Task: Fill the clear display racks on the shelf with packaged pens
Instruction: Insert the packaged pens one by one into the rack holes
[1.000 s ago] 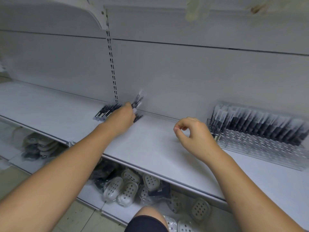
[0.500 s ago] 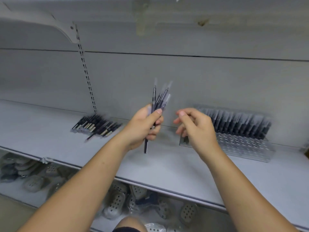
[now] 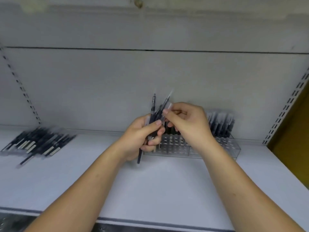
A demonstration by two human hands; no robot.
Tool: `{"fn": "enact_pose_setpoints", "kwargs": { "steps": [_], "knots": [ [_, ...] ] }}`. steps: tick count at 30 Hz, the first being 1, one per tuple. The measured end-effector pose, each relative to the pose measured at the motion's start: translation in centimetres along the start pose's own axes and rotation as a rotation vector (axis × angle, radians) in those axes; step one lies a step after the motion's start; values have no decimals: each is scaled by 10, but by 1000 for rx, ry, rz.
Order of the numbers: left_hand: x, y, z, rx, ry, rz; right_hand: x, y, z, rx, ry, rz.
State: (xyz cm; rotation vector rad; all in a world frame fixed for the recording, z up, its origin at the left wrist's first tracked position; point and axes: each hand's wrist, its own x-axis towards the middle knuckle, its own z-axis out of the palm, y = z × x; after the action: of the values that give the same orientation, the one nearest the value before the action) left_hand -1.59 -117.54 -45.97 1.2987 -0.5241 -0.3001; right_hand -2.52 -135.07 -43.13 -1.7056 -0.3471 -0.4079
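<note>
Gripping a fanned bundle of packaged pens [image 3: 154,113] in my left hand [image 3: 142,137], just in front of the clear rack [image 3: 224,148]; right hand [image 3: 187,121] pinches one pen's top. Risk: pulling it may drag neighbours loose onto the shelf [image 3: 167,190]. Hands hide the rack's left slots; spare pens [image 3: 38,143] lie well left of it.

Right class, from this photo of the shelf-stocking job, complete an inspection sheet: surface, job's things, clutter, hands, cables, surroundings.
Surface: white flat shelf board.
Job's things: clear plastic rack at the back, black packaged pens standing in it; loose pile of packaged pens lying at left.
Clutter: nothing seen.
Hands: left hand grips a bunch of black pens in clear sleeves; right hand pinches one sleeve's top.
Cables: nothing seen.
Surroundings: grey back panel, slotted metal upright at right.
</note>
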Motion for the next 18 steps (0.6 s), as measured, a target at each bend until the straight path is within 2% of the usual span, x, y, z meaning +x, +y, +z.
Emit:
{"fn": "enact_pose_setpoints", "kwargs": {
  "steps": [4, 12, 15, 18],
  "knots": [
    [4, -2, -14, -24, -45, 38, 8, 8, 3, 74, 53, -45],
    [-1, -6, -35, -32, -32, 47, 17, 18, -7, 407, 349, -186],
    [-7, -9, -42, -20, -17, 53, 14, 26, -14, 330, 388, -211],
    [-11, -10, -46, -32, 17, 69, 7, 35, -11, 161, 292, -227]
  ]
}}
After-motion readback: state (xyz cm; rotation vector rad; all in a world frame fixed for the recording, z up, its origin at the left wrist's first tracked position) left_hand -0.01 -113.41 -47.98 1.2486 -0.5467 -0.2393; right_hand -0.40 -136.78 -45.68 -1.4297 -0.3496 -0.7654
